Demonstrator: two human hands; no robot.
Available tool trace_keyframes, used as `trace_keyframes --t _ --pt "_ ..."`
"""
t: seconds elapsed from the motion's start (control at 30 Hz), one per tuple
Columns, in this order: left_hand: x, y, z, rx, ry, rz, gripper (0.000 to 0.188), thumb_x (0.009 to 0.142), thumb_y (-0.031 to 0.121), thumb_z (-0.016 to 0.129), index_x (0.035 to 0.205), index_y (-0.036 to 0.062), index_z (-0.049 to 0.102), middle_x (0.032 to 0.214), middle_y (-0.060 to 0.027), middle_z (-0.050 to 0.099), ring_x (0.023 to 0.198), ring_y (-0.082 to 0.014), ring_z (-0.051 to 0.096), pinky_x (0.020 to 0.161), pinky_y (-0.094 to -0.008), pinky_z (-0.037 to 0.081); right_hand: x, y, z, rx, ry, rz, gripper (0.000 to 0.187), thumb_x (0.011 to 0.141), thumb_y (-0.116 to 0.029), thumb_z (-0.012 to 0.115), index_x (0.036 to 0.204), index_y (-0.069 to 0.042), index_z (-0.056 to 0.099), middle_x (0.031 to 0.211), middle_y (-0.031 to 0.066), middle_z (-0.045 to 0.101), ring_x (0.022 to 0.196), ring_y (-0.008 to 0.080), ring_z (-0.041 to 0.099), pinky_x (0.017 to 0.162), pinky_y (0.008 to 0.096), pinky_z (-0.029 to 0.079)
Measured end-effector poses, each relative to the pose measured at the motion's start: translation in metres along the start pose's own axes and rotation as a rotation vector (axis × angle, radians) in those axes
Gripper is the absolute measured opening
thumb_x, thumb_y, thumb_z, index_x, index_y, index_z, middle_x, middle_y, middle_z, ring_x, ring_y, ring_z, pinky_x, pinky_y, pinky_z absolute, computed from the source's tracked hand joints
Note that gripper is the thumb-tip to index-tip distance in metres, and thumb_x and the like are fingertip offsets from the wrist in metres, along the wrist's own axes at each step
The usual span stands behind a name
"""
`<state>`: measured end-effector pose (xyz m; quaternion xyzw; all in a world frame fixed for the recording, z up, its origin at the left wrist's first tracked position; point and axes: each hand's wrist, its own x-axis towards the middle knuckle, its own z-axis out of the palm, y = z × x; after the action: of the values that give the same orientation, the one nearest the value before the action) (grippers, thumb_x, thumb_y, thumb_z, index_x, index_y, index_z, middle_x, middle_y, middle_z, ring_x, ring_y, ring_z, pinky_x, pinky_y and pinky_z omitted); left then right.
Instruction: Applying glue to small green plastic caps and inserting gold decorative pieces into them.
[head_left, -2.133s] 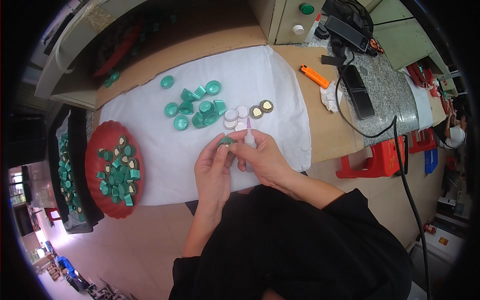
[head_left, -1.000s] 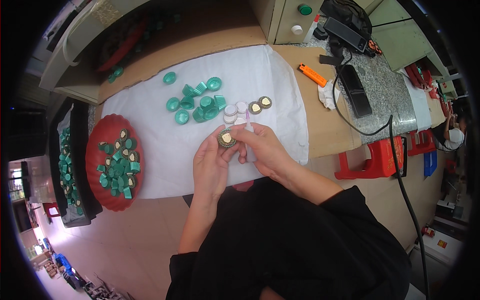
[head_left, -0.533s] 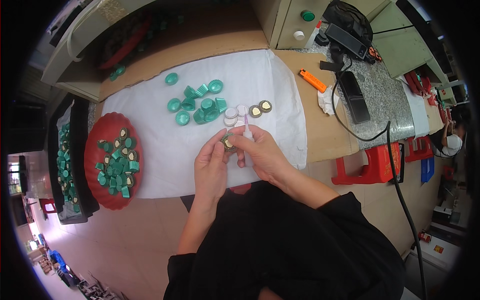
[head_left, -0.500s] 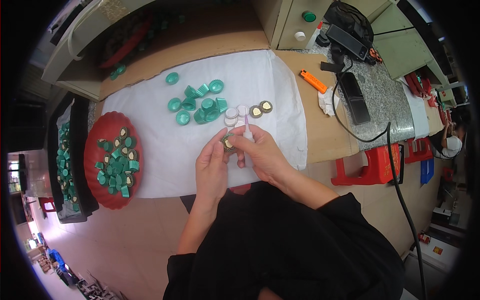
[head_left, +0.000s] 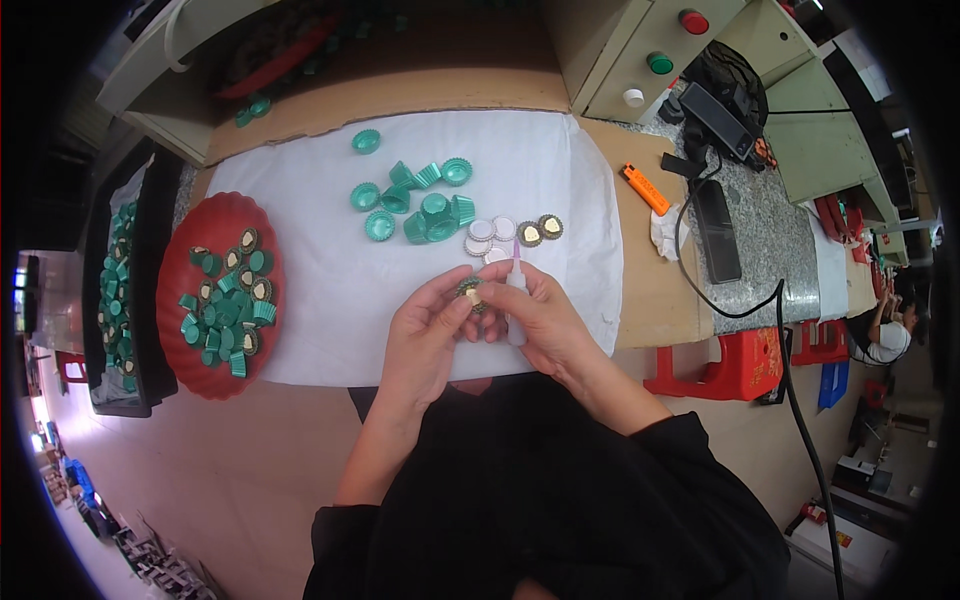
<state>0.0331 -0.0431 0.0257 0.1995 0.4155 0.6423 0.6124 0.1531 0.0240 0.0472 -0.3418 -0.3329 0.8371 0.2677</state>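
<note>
Between the fingertips of my left hand is a small fluted round piece with a gold heart on its face. The thumb of my right hand presses on that piece. The same hand also keeps a slim white dropper bottle with a pink nozzle in its grip, tip pointing away from me. Just beyond the fingers lie several white discs, and beside them two dark fluted pieces with gold hearts. Farther left, several green fluted cups are scattered on the white sheet.
On the left stand a red scalloped tray of green cups and heart pieces and a black bin with more cups. To the right are an orange lighter, crumpled tissue, a black phone-like device and a cable. Red stools stand below.
The view has shifted slightly, so the table's things appear moved. My right thumb still presses the heart piece, and more of the dropper bottle now shows.
</note>
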Motion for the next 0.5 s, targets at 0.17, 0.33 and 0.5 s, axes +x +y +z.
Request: trace_keyframes --t 0.17,0.33,0.5 --pt "0.0012 -0.0043 -0.0002 0.012 -0.054 0.143 0.030 0.083 0.006 0.049 0.111 -0.0010 0.046 0.086 -0.0060 0.054 0.069 -0.0101 0.049 0.061 -0.0212 0.041 0.0016 -0.0037 -0.0016 0.033 -0.028 0.044 0.015 0.080 -0.013 0.055 0.088 -0.002 0.048 0.069 0.0054 0.054 0.057 0.0102 0.052 0.048 0.0209 0.042" --pt "0.0010 -0.0094 -0.0036 0.186 -0.037 0.167 0.030 0.085 0.007 0.046 0.114 0.0000 0.046 0.089 -0.0059 0.050 0.068 -0.0094 0.049 0.061 -0.0212 0.042 0.0027 -0.0041 -0.0076 -0.012 -0.049 0.062 0.016 0.080 -0.013 0.055 0.089 -0.002 0.047 0.069 0.0055 0.054 0.055 0.0102 0.051 0.048 0.0214 0.042" --pt "0.0010 -0.0051 0.0022 0.157 -0.031 0.214 0.030 0.085 0.007 0.045 0.114 0.0007 0.046 0.089 -0.0043 0.048 0.068 -0.0090 0.048 0.061 -0.0209 0.041 0.0018 -0.0007 -0.0065 -0.087 -0.024 0.027 0.019 0.079 -0.011 0.056 0.091 -0.001 0.046 0.068 0.0043 0.053 0.056 0.0091 0.050 0.049 0.0207 0.041"
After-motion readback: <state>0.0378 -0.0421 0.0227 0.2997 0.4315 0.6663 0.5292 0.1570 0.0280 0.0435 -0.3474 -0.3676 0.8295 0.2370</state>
